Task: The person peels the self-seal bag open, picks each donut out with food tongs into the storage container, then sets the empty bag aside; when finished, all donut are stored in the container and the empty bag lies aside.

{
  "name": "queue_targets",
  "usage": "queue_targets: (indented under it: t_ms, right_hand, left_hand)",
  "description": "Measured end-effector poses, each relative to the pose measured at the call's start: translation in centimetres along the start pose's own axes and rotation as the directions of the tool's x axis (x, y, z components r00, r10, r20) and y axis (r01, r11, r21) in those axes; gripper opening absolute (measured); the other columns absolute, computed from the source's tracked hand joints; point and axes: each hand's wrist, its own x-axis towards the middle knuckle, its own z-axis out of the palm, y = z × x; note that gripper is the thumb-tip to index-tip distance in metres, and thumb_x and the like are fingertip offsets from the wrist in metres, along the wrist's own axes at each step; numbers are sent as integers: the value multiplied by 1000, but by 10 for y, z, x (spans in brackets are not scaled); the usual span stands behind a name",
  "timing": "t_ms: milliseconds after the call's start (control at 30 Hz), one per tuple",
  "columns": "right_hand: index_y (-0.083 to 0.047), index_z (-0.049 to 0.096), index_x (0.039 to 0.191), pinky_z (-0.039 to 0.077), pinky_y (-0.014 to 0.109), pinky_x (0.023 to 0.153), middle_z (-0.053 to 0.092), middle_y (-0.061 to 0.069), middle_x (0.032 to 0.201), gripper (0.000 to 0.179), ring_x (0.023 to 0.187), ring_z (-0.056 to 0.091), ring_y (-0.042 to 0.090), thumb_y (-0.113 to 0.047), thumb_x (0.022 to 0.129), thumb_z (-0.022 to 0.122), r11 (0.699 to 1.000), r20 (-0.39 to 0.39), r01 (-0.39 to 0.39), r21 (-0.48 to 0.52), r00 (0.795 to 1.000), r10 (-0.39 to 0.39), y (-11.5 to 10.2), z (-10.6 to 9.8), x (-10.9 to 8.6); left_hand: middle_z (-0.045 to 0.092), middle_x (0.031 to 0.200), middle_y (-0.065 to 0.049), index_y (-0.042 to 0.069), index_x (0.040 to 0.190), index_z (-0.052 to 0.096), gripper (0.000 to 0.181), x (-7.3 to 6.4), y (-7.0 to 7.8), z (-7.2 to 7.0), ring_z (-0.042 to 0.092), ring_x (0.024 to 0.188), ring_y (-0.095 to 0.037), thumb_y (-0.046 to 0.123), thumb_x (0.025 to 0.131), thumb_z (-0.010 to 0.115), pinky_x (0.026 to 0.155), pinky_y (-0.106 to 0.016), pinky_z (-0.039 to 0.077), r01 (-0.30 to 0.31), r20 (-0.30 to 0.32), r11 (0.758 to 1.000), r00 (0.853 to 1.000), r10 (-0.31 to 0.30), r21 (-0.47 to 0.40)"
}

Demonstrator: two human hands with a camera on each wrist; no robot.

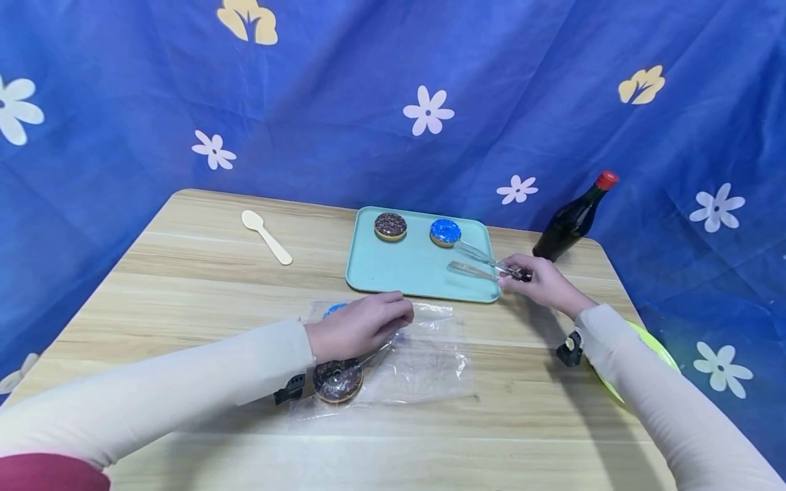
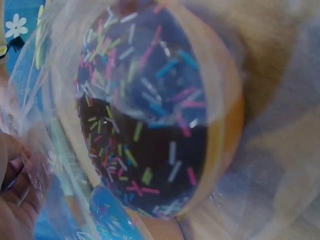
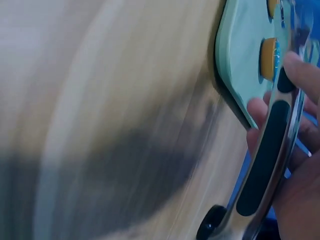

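Over there the right hand [image 1: 542, 281] is gripping splayed tongs [image 1: 480, 255] beside the blue doughnut [image 1: 445, 232] on the tray [image 1: 402, 273], the left hand [image 1: 365, 326] is seemingly pinching the clear bag [image 1: 424, 372], and, with the tongs sitting to one side, a careless squeeze is risking a skid.

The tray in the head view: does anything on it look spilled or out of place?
Nothing stands out: on the tray, the chocolate donut and blue donut sit frosting up, and no spill shows.
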Motion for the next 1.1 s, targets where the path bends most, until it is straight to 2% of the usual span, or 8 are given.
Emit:
queue_targets:
  t_ms: [100,167,267,500,633,867,1100]
  right_hand:
    - [-6,71,128,54,29,96,76,13,123,36,113,68,25,-21,96,77,1000,44,11,19,999,-11,-2,-6,-16]
    - [-6,71,128,54,21,94,77,10,121,36,111,69,18,-21,96,78,999,62,9,34,998,-11,-3,-10,-27]
    - [-5,72,128,54,16,90,78,10,118,35,106,69,8,-19,95,78,998,89,-3,64,996,-2,-3,-15,-43]
    - [-11,75,123,57,20,85,79,4,113,31,103,70,5,-24,95,79,996,143,-55,76,989,44,-3,-25,-79]
    - [-6,74,121,58,21,79,80,3,109,32,98,70,0,-20,94,80,989,213,-54,138,977,23,0,-26,-94]
    - [1,73,119,59,21,76,80,4,108,31,93,71,-1,-15,94,79,970,311,8,242,947,-85,0,-21,-104]
    - [1,74,118,60,21,76,79,11,108,29,92,70,-2,-15,94,78,963,309,53,264,941,-136,-10,-3,-101]
  left_hand:
    - [65,97,2,10,106,68,9,1,0,0,64,88,-9,8,105,59,83,-25,60,-1,1,1000,1000,1,1]
    - [65,97,2,10,106,68,9,2,0,0,64,88,-9,8,105,59,82,-25,60,-2,0,1000,1000,2,4]
    - [64,97,2,10,105,67,9,3,0,0,64,88,-9,8,106,58,82,-25,60,-6,-3,1000,1000,6,9]
    - [65,97,2,10,105,67,8,3,1,0,64,88,-9,9,106,59,82,-26,60,-1,1,1000,1000,1,14]
    - [65,98,2,10,106,67,8,3,2,0,65,89,-9,9,106,58,83,-25,60,2,5,1000,1000,-3,11]
    - [66,98,2,9,105,67,9,3,3,-1,66,88,-10,9,106,58,82,-26,60,5,0,1000,1000,-5,11]
    - [67,99,1,10,106,67,8,4,5,-1,67,90,-11,10,106,59,84,-26,61,9,8,1000,1000,-9,15]
